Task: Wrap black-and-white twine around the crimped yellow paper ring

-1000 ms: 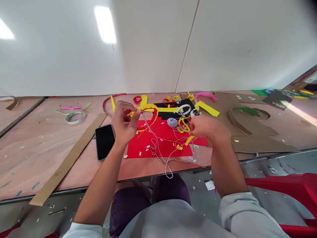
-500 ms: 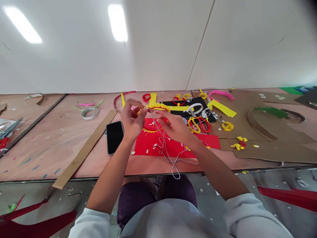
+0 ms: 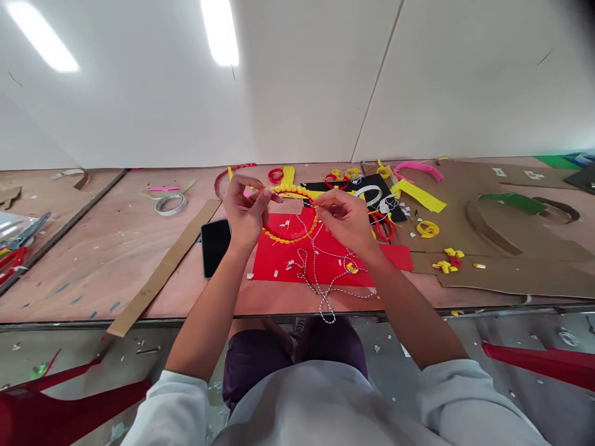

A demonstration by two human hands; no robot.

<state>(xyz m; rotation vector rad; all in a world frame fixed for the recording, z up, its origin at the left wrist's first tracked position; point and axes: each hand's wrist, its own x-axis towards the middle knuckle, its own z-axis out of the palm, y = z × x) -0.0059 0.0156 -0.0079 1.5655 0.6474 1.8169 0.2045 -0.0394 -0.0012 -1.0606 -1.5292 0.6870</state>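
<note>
Head camera, and here's the yellow-edged ring (image 3: 289, 240), up between two bare hands, above the red sheet (image 3: 268, 259) near the front of the worktop (image 3: 69, 260)! On progress: bumpy yellow trim runs along the rim wherever it shows, so that part looks done. The patterned cord (image 3: 330, 289) looks far less settled: one stretch slants across the ring's opening from the left hand (image 3: 247, 215), while the rest lies slack in loops over the red sheet, one loop dipping past the front edge. How much is left can't be told; the grips cover both sides of the rim.

Now the fingers, and it's delicate stuff! On the left, thumb and forefinger are closed in a tight pinch on the ring's upper left, with the cord seeming to start right there. The right hand (image 3: 344, 218) has its fingertips drawn together at the ring's right edge, another narrow pinch, but whether ring, cord or both sit between them is too small to call.

Around the action: a phone (image 3: 215, 248) just beside the left forearm, a cardboard strip (image 3: 165, 269) slanting past it, a tape roll (image 3: 170, 204) further left, and a yellow coil (image 3: 427, 229) out beyond the right hand.
</note>
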